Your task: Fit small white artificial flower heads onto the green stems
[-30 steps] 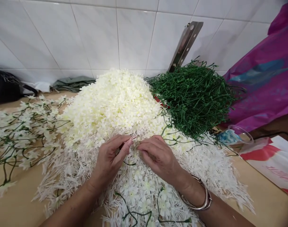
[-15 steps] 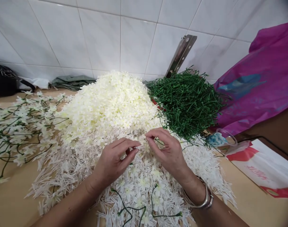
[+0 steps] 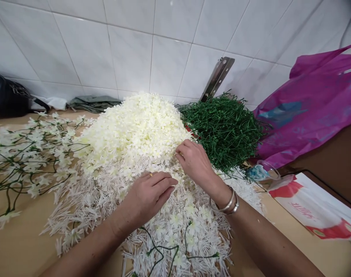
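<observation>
A big heap of cream artificial flower heads (image 3: 137, 129) rises in the middle of the tan table (image 3: 16, 246). White spiky stamen pieces (image 3: 85, 204) spread in front of it. My left hand (image 3: 148, 196) rests on these pieces with fingers curled together, pinching something too small to make out. My right hand (image 3: 194, 159), with metal bangles at the wrist, reaches forward to the edge of the flower heap, fingers bent down into the flowers. A green stem with flowers on it (image 3: 163, 252) lies under my forearms.
A pile of green plastic stems (image 3: 224, 129) sits right of the heap. Assembled flower sprays (image 3: 28, 150) lie at the left. A magenta plastic bag (image 3: 310, 104), a red and white bag (image 3: 313, 207), a black bag (image 3: 5, 96) and a metal bracket (image 3: 217, 79) stand against the tiled wall.
My right hand has moved away from my left, forward to the edge of the flower heap. My left hand stays low on the stamen pieces. The camera tilted a little.
</observation>
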A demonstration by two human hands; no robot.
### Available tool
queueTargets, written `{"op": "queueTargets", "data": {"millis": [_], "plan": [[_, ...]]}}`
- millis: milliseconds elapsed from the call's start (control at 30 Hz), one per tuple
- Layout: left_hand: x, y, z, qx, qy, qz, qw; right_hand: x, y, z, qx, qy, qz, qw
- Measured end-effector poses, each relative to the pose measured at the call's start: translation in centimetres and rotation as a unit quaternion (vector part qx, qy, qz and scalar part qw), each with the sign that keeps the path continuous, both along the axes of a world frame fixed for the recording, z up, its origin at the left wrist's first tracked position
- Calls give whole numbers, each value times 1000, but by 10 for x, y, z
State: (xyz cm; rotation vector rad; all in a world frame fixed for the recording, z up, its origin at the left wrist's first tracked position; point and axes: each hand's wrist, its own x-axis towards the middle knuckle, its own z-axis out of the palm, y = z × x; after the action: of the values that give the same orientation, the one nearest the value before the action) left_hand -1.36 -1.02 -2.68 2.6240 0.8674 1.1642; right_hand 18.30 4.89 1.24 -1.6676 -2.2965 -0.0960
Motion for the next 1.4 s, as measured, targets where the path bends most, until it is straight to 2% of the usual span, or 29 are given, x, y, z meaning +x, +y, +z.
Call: {"op": "queueTargets", "data": {"millis": [100, 200, 267, 400, 433, 500, 567, 633, 767, 833, 967, 1067, 1133, 1200, 1300, 1400], "plan": [[-2, 2, 3, -14, -62, 40, 997, 7, -10, 10, -2, 44, -2, 999], [-5, 4, 8, -71, -154, 95, 981, 13, -21, 18, -22, 174, 22, 984], [-6, 4, 12, -108, -198, 119, 967, 13, -27, 21, -72, 288, 55, 953], [-3, -1, 18, -174, -227, 107, 952, 2, -38, 17, -218, 455, 104, 857], [-2, -2, 18, -191, -227, 94, 950, -2, -40, 15, -235, 471, 109, 843], [1, -3, 17, -216, -232, 73, 946, -8, -45, 12, -244, 481, 114, 834], [3, -4, 16, -231, -250, 62, 938, -11, -49, 10, -239, 470, 116, 842], [3, -3, 14, -266, -287, 63, 918, -10, -51, 8, -223, 451, 112, 857], [3, 0, 13, -367, -376, 77, 847, 0, -53, 8, -125, 377, 75, 915], [4, 2, 14, -387, -411, 76, 822, 5, -56, 9, -88, 329, 63, 938], [7, 4, 14, -399, -444, 61, 800, 7, -67, 8, -125, 256, 101, 953], [8, 6, 13, -418, -447, 58, 789, 1, -72, 5, -144, 131, 131, 972], [7, 6, 12, -449, -438, 49, 777, -3, -72, 1, -141, 29, 114, 983], [6, 7, 11, -481, -430, 41, 763, -3, -69, -3, -133, -14, 84, 987], [6, 7, 9, -509, -436, 38, 741, 4, -64, -7, -88, 67, 64, 992], [6, 6, 9, -524, -450, 38, 723, 13, -61, -10, -31, 230, 68, 970]]}}
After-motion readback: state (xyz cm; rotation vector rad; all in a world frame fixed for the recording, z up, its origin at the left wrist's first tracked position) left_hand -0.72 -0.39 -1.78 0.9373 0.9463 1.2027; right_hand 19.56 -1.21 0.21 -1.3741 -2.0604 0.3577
